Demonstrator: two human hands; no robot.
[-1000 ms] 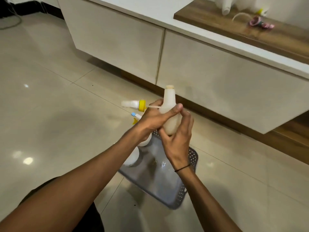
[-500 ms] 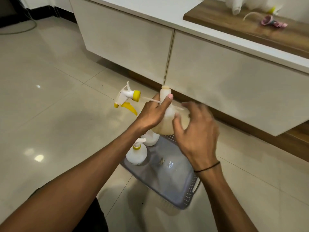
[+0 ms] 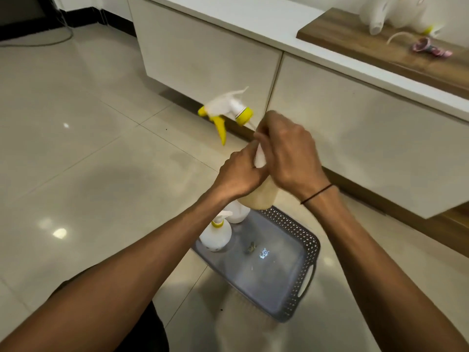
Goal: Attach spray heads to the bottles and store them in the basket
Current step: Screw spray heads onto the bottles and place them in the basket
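A cream bottle [image 3: 261, 196] is held upright above the grey basket [image 3: 308, 252], its neck showing white between my hands. My left hand [image 3: 241, 171] grips its middle from the left. My right hand [image 3: 286, 153] is closed over its neck and top, hiding the opening. A white spray head with yellow trigger and collar [image 3: 225, 110] sticks out up and to the left, and its thin tube runs into my right fingers. Two white bottles stand in the basket's far left corner, one with a yellow collar [image 3: 215, 235] and one behind it [image 3: 237, 212].
A low white cabinet [image 3: 203, 52] runs behind the basket. On its wooden top [image 3: 368, 47] at the upper right lie more white bottles [image 3: 375, 11] and a pink item [image 3: 426, 45]. A cable [image 3: 50, 41] lies on the tiled floor at the far left.
My right hand has gone from open beside the bottle to closed over its neck. The spray head has swung higher and closer to the neck. The view has shifted slightly.
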